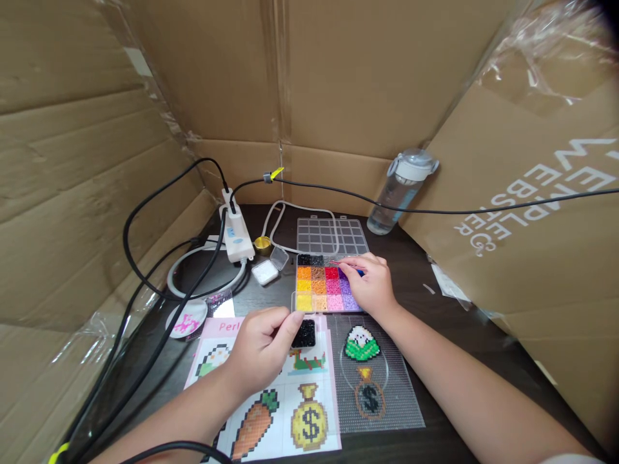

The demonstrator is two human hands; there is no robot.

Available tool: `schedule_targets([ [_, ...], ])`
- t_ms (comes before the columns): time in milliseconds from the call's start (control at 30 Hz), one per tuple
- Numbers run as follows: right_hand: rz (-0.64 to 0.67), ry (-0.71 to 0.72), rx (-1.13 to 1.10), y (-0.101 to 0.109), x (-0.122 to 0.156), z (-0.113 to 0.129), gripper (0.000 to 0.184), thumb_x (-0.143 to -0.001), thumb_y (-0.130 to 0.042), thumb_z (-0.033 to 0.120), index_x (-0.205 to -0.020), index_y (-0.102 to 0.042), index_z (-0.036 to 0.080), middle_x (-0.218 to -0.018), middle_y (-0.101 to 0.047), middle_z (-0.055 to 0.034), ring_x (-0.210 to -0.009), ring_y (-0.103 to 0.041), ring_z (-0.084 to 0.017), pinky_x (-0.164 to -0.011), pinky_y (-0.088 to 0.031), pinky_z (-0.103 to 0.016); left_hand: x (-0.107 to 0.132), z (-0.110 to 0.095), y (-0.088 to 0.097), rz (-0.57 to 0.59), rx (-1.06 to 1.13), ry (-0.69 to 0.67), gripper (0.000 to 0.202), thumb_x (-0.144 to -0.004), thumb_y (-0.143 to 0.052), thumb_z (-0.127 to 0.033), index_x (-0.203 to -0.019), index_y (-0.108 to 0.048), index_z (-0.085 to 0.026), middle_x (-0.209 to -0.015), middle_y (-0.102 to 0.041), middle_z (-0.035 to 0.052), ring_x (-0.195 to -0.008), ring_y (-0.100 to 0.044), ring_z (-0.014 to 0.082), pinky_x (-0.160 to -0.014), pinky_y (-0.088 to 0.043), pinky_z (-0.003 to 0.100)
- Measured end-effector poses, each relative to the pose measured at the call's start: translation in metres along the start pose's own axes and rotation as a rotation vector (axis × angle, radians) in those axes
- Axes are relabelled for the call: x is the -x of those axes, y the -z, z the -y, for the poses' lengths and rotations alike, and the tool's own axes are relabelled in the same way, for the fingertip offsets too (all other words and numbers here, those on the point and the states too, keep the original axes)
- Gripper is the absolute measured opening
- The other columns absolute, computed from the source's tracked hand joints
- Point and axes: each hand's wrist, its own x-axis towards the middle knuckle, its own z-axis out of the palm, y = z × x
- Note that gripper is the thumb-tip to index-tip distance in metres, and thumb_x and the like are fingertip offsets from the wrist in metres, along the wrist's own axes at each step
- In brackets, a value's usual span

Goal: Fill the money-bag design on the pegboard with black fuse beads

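My left hand [264, 345] is closed on a small clear box of black beads [304, 334], its lid standing open, above the printed pattern sheet [285, 412]. Between the fingers of my right hand [373, 285] is a pair of thin reddish tweezers [344, 263]. Their tips point left over the back row of the bead organizer [296, 290], which holds beads sorted by colour; my hand hides its right side. In front lies a clear pegboard [399, 393]. It carries a finished-looking green and white bead figure [362, 345] and a brown money-bag outline [370, 393] with a black dollar sign.
Behind the organizer lies its open lid [329, 235]. Left of it are a small box of white beads [265, 272], a gold tin [262, 245], a dish of pink beads [186, 320] and a power strip [236, 232]. A bottle [399, 193] leans back right; black cables [333, 188] cross.
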Motion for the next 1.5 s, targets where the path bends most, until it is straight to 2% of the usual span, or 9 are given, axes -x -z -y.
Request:
schedule_targets([
  [367, -0.024, 0.008, -0.016, 0.000, 0.000, 0.000, 0.010, -0.082, -0.070, 0.024, -0.074, -0.076, 0.026, -0.076, -0.077, -0.0012, -0.072, -0.068, -0.019, -0.081, -0.044, -0.041, 0.000, -0.001, 0.000, 0.004, 0.004, 0.008, 0.046, -0.093, -0.041, -0.038, -0.054, -0.028, -0.019, -0.051, -0.028, -0.0036, -0.048, -0.031, 0.0079, -0.049, -0.026, 0.024],
  [1267, 0.007, -0.017, -0.034, 0.001, -0.001, 0.000, 0.011, -0.081, -0.070, 0.022, -0.074, -0.077, 0.025, -0.075, -0.077, -0.0010, -0.071, -0.068, -0.019, -0.082, -0.045, -0.039, -0.001, 0.000, 0.000, -0.006, 0.004, -0.018, 0.046, -0.094, -0.043, -0.036, -0.053, -0.028, -0.019, -0.051, -0.026, -0.0038, -0.048, -0.030, 0.0079, -0.048, -0.026, 0.024],
  [1500, -0.027, -0.046, -0.024, 0.011, -0.005, 0.008, 0.012, -0.083, -0.068, 0.024, -0.076, -0.078, 0.025, -0.071, -0.075, -0.0010, -0.066, -0.065, -0.018, -0.079, -0.048, -0.039, -0.001, 0.002, -0.001, -0.009, 0.017, -0.012, 0.047, -0.093, -0.044, -0.036, -0.053, -0.029, -0.019, -0.049, -0.028, -0.0037, -0.048, -0.031, 0.0086, -0.047, -0.026, 0.024],
])
